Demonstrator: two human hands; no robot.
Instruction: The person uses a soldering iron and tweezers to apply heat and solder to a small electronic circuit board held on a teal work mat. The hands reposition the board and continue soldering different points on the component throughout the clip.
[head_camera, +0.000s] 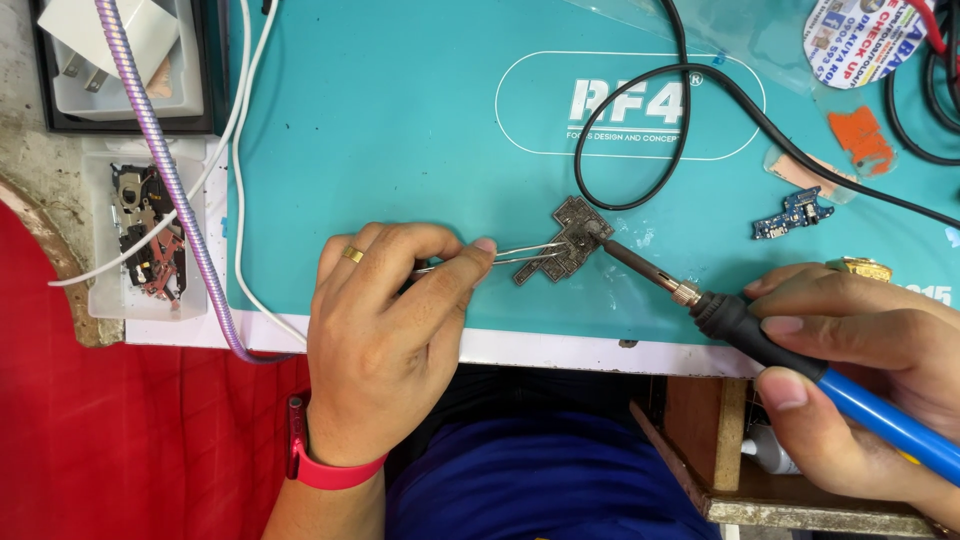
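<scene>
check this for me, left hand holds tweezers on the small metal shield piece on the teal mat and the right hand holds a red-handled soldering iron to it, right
Not quite: the head view shows the soldering iron in the right hand has a blue handle with a black grip, not red. The rest stands: the left hand holds tweezers on the metal shield piece on the teal mat.

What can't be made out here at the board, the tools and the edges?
Head view only:
- Iron tip on the board: contact spot too small to tell.
- Tweezers: rear hidden by the left hand.
- Iron's blue handle: cut off by the right edge, partly covered by the right hand.
- Parts tray: contents too small to tell.
</scene>
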